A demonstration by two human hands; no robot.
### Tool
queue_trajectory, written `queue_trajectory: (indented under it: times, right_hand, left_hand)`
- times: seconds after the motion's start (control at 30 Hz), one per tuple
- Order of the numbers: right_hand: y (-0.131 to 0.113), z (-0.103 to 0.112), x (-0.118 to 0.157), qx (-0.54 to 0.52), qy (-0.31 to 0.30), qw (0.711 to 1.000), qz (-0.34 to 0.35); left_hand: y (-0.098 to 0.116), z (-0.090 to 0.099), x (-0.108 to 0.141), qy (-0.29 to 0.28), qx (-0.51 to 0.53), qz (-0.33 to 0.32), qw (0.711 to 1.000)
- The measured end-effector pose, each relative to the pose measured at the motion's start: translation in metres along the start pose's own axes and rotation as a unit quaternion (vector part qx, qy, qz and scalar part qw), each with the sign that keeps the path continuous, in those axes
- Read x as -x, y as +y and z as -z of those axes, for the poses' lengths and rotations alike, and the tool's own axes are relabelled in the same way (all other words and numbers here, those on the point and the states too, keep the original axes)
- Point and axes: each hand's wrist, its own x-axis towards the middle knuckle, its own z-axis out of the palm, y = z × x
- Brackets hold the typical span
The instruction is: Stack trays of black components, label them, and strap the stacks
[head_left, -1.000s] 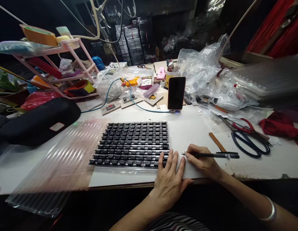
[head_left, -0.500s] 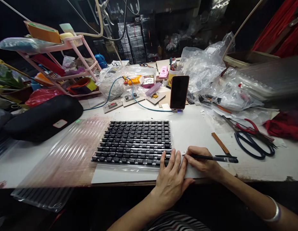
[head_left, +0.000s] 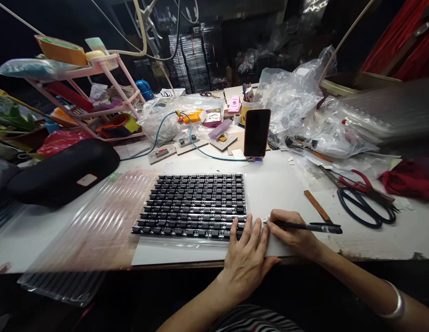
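Observation:
Rows of small black circuit boards [head_left: 197, 203] lie in a clear plastic tray [head_left: 187, 242] on the white worktop. My left hand [head_left: 247, 253] rests flat with its fingers spread, the fingertips over the tray's lower right corner. Just right of it, my right hand [head_left: 294, 233] grips a black pen [head_left: 309, 226], its tip pointing left. The tip touches or nearly touches a small white slip [head_left: 265, 219] beside my left fingers. Part of that slip is hidden by the hands, and its marks are too small to read.
A ribbed clear plastic tray [head_left: 93, 221] overhangs the front edge at left, near a black case [head_left: 65, 170]. Behind stands a phone [head_left: 257, 133] on a blue cable [head_left: 214, 157]. To the right lie a brown-handled tool [head_left: 317, 205], scissors [head_left: 365, 210] and red-handled pliers [head_left: 361, 182].
The view has shifted very slightly. More of the small white slip shows by the pen tip. Both hands stay in nearly the same place.

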Motion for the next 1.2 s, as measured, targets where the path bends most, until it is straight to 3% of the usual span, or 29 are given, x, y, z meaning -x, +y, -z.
queue_trajectory:
  times: [0.43,0.97,1.2]
  right_hand:
    - [-0.0006,-0.0006,-0.0001,0.013,0.024,0.999,0.018]
    - [0.0016,-0.0011,0.0003,0.037,0.004,0.999,0.032]
    - [-0.0061,0.0037,-0.0005,0.0,0.033,0.999,-0.018]
  left_hand:
    - [-0.0001,0.0012,0.0001,0.004,-0.007,-0.005,1.0]
    - [-0.0003,-0.0008,0.0014,-0.005,0.002,-0.004,1.0]
    - [-0.0008,0.0004,0.001,0.001,-0.009,-0.005,1.0]
